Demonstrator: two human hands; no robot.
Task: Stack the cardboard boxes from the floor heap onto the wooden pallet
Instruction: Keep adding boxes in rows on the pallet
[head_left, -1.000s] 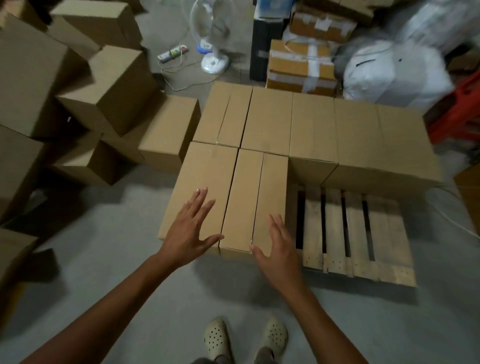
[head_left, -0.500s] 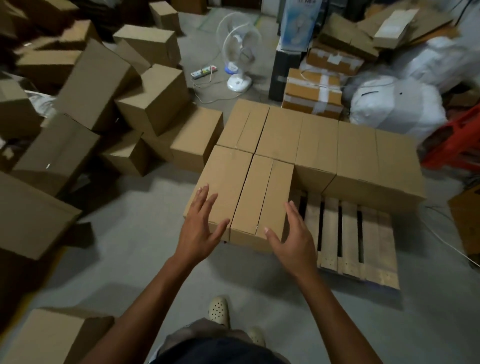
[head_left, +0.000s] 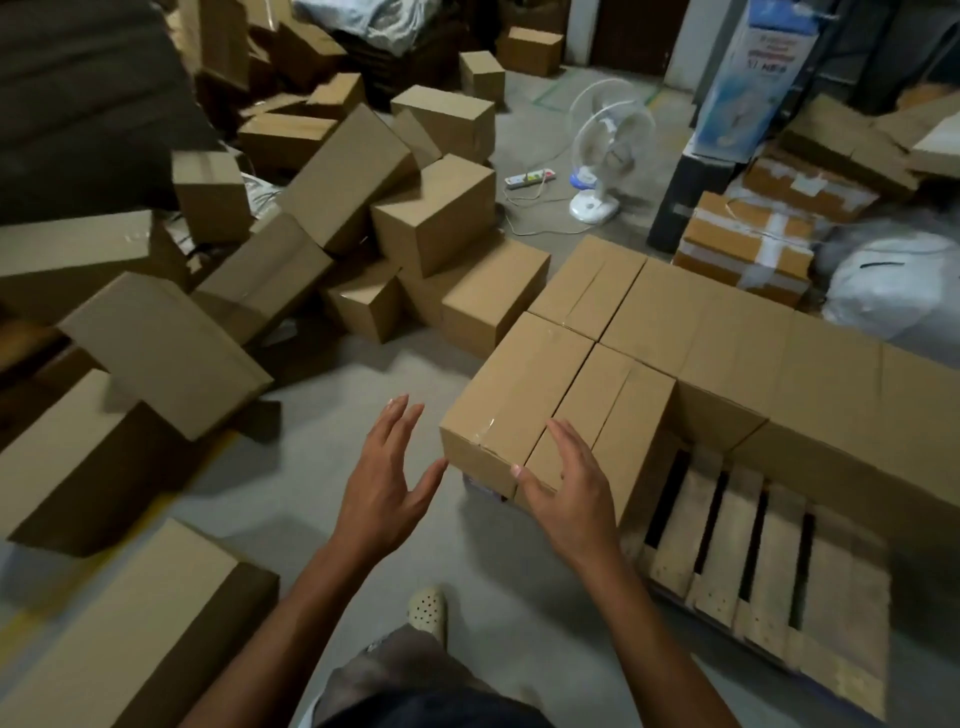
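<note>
A wooden pallet (head_left: 769, 566) lies on the floor at the right, its near slats bare. Several brown cardboard boxes (head_left: 737, 338) stand on it in rows. The nearest stacked box (head_left: 511, 395) sits at the pallet's front left corner. My left hand (head_left: 387, 483) hovers open just left of that corner, holding nothing. My right hand (head_left: 569, 491) is open, in front of the near edge of the neighbouring box; whether it touches the box I cannot tell. A heap of loose cardboard boxes (head_left: 332, 208) covers the floor to the left and behind.
A white floor fan (head_left: 608, 150) and a power strip (head_left: 530, 178) with cord lie beyond the pallet. Taped boxes (head_left: 748, 244) and a white sack (head_left: 893, 280) crowd the right rear. A large box (head_left: 119, 623) lies at my near left. My foot (head_left: 427, 608) is below.
The view has swung left, so the floor heap now fills the left side. Both hands have come off the box tops and drifted left toward the front corner, fingers still spread.
</note>
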